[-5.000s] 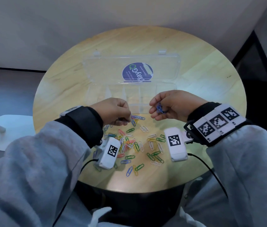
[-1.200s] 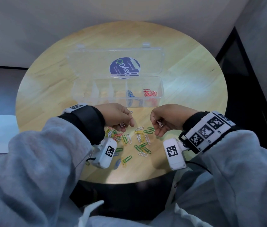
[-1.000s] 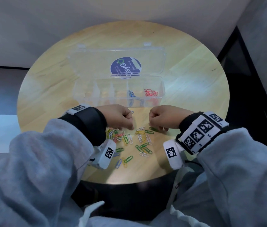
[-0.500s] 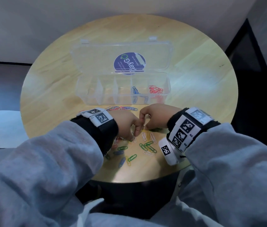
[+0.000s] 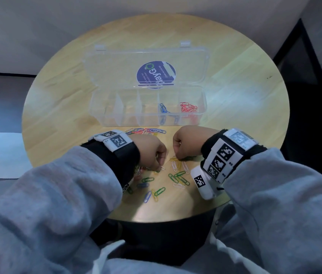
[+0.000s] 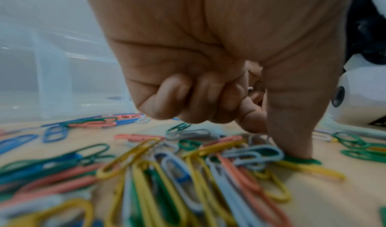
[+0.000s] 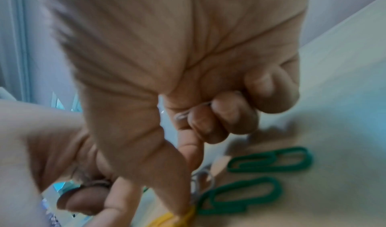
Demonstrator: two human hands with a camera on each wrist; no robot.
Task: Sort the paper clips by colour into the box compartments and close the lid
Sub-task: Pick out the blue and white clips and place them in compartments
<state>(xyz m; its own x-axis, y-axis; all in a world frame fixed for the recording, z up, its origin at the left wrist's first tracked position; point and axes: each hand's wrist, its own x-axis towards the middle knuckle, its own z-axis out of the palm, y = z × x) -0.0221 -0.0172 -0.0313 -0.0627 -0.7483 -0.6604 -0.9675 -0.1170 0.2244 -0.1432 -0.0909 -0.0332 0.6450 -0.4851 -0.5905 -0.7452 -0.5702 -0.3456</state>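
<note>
Paper clips (image 5: 161,176) lie scattered at lower centre below the open box (image 5: 148,117); both the left hand (image 5: 152,151) and right hand (image 5: 186,142), curled around white clips, should pinch only whites, sliding each clear before lifting.

My head camera looks forward and steeply down from above the round tabletop (image 5: 61,107), taking in both forearms and the open box (image 5: 201,113) beyond them. Each wrist camera sits low, just above the wood, looking along its palm at close range. All three views share the scattered paper clips (image 5: 178,177).
</note>
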